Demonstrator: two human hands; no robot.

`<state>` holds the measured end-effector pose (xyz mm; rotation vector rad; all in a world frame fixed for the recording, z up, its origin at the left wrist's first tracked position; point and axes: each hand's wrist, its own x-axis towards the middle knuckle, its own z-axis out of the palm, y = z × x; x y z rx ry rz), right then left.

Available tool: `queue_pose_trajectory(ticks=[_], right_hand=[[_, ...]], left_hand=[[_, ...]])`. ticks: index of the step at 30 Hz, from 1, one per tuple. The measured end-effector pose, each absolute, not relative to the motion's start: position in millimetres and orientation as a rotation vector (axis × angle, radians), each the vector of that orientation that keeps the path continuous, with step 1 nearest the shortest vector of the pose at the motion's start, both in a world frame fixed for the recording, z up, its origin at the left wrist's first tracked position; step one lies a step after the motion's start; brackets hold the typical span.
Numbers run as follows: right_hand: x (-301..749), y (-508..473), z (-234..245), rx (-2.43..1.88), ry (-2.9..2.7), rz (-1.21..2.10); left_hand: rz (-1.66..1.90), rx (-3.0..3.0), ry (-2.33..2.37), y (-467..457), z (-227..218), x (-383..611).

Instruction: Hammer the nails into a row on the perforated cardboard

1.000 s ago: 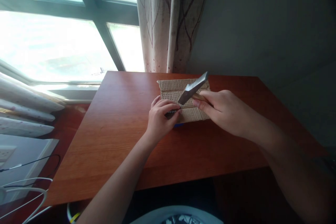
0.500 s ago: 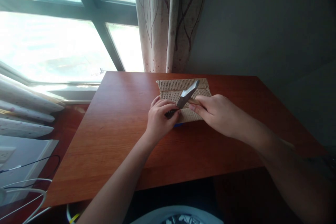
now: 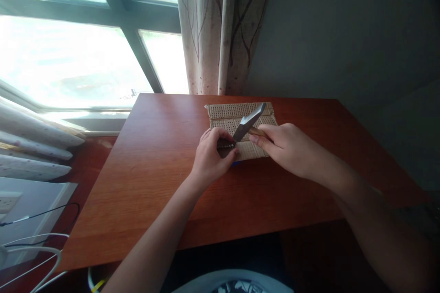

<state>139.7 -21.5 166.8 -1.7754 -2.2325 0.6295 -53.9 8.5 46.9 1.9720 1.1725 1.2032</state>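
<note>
A piece of perforated brown cardboard [image 3: 227,112] lies flat near the far edge of the reddish wooden table [image 3: 154,183]. My left hand [image 3: 209,158] rests on the cardboard's near left corner, its fingers pinched on a small dark toothed piece [image 3: 225,143] that I cannot name. My right hand [image 3: 285,146] is closed round the wooden handle of a small hammer-like tool. The tool's grey metal head [image 3: 249,121] slants over the cardboard, with its lower end just above my left fingertips. Something blue [image 3: 234,163] peeks out from under the cardboard's near edge.
A patterned curtain [image 3: 223,27] hangs behind the table beside a large bright window [image 3: 68,55]. At the left are white rolled fabrics [image 3: 30,146], a power socket and cables [image 3: 34,219]. A grey wall stands behind and to the right.
The metal head dropped and moved left toward my left fingers, then tipped up slightly. My left fingers curled tighter over the small dark piece. The cardboard stayed put.
</note>
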Motion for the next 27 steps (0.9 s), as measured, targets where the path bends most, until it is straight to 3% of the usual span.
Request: queue_pose_trajectory(ticks=[27], right_hand=[[151.1,-25.8,145.1,-1.733,-2.112,0.672]], left_hand=[[1.210,1.913,1.093,6.6,43.3,-53.0]])
